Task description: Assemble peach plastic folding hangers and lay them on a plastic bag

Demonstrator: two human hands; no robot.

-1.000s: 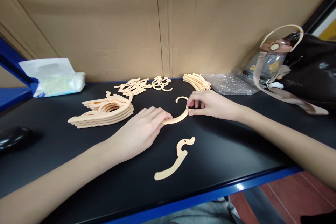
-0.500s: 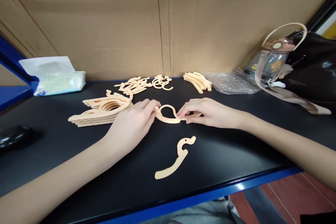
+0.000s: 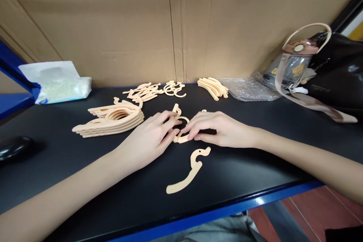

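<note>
Pinching grips of left hand (image 3: 155,133) and right hand (image 3: 219,130) brace a cream, curved plastic hanger (image 3: 183,139) on the tabletop (image 3: 249,170), likely to steady it; a matching hooked piece (image 3: 184,184) lies nearer the front edge.

Black tabletop (image 3: 249,166), blue front edge (image 3: 283,194), cream parts lying about.
Just nearer than the fingers (image 3: 194,127) lies a hooked cream piece (image 3: 183,180); to their left, a stack of cream hangers (image 3: 113,123) — farther left, a glossy black object (image 3: 14,149). Beyond the fingers sit a jumble of cream parts (image 3: 147,92), a cluster of small hooks (image 3: 173,90) and a curved bundle (image 3: 213,88); beyond and left, a tissue pack (image 3: 66,89); beyond and right — a clear plastic bag (image 3: 252,90), a strapped bottle (image 3: 297,69), a black bag (image 3: 337,79).
</note>
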